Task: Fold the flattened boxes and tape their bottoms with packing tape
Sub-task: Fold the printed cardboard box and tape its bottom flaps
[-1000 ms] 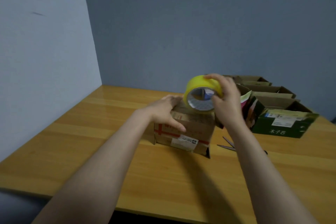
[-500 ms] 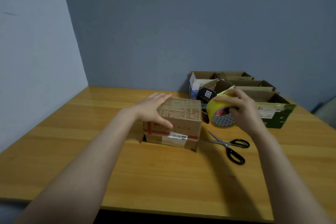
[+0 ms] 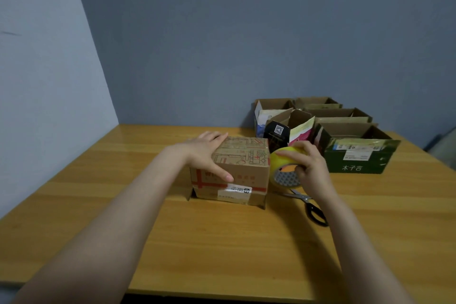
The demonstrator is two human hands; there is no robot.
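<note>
**So, brown box under one palm, tape roll in the other**

Right in the middle of the wooden table [image 3: 148,229]: a small brown cardboard box [image 3: 237,170], folded up, standing with a closed face on top. Red line drawings printed on that top face, red stripes plus a white shipping label [image 3: 238,190] on the near side. Bottom flaps poking out a bit at the table on the near corners.

Left hand [image 3: 204,153] spread flat over the box's top left edge, fingers loosely open, thumb running down the near side toward the label. Pressing or just resting, can't tell. Not wrapped around anything.

Right hand [image 3: 308,168] curled around a roll of yellow packing tape [image 3: 283,173], just beside the box's right face and raised a little off the table. Fingertips lying across the top of the roll, cardboard core facing the camera. Can't tell whether any strip runs from the roll to the box.

Black-handled scissors [image 3: 311,207] lying flat on the table right under and in front of that hand, blades pointing left toward the box.

Back right, by the grey wall: a cluster of already opened-up boxes [image 3: 320,111] with their tops open, a dark green one [image 3: 357,160] with white characters nearest, a black carton with a QR code [image 3: 276,132] just behind the brown box.
</note>
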